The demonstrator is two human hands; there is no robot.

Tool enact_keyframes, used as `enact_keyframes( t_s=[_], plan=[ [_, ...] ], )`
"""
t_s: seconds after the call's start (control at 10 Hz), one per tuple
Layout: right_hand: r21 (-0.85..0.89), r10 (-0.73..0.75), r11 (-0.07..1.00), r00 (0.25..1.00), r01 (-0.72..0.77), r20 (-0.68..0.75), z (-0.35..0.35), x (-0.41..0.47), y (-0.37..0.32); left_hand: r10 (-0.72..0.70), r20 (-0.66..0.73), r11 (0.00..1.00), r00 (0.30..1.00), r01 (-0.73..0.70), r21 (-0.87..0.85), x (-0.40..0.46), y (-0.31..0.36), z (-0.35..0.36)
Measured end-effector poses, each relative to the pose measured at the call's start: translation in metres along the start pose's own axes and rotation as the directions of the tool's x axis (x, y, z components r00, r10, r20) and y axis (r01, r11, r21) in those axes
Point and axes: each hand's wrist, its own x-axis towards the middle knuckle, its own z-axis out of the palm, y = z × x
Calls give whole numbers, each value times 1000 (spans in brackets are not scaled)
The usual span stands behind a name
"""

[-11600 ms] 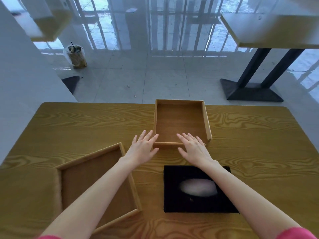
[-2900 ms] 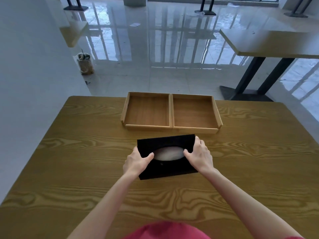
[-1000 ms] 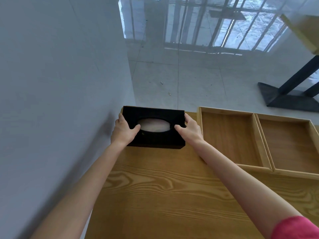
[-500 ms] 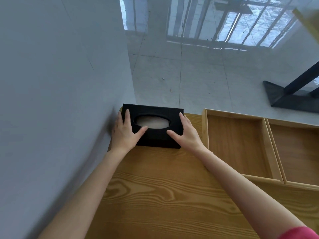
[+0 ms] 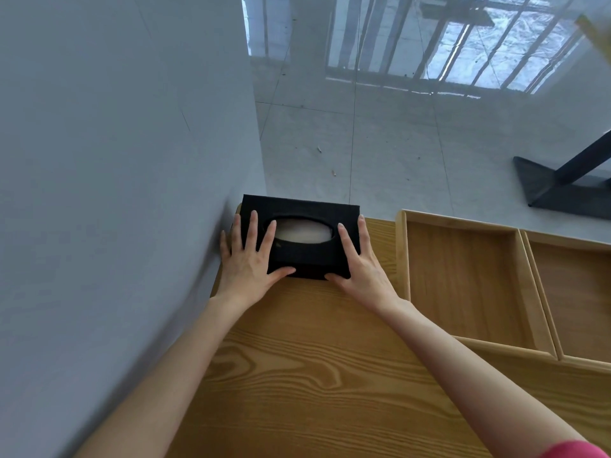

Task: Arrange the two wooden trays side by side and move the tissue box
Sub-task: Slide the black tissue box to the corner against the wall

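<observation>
Bare forearms; a pink sleeve [image 5: 575,450] at right.

Wood-grain table [image 5: 314,385] against a grey wall, black tissue box [image 5: 307,256] at its far corner, two wooden trays [image 5: 515,289] side by side

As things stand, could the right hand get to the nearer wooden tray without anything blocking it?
Probably yes: the right hand rests at the tissue box, with only bare table between it and the nearer wooden tray.
</observation>
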Motion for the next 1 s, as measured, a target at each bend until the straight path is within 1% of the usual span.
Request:
enact_keyframes(
  t_s=[0.3,0.5,0.6,0.7,0.8,0.9,1.0],
  plan=[
    [-48,-14,999,1000,15,8,-1,20,-3,6,11,1000,1000,-7,27,20,-7,-7],
    [-89,-21,996,1000,22,6,-1,22,-2,1,14,1000,1000,-1,23,19,-7,-8],
    [-115,-14,993,1000,15,9,-4,20,-5,-16,46,1000,999,15,17,18,-5,-14],
    [-148,8,989,1000,-4,25,-8,18,-7,-24,66,1000,998,24,12,17,-2,-20],
    [-226,60,973,994,-38,91,-18,13,-11,-42,74,999,996,42,-9,8,5,-31],
    [-256,86,965,989,-54,117,-24,5,-14,-43,70,999,997,43,7,-1,11,-39],
    [-255,87,965,991,-59,100,-32,-7,-17,-51,56,999,997,50,13,-12,18,-48]
  ],
)
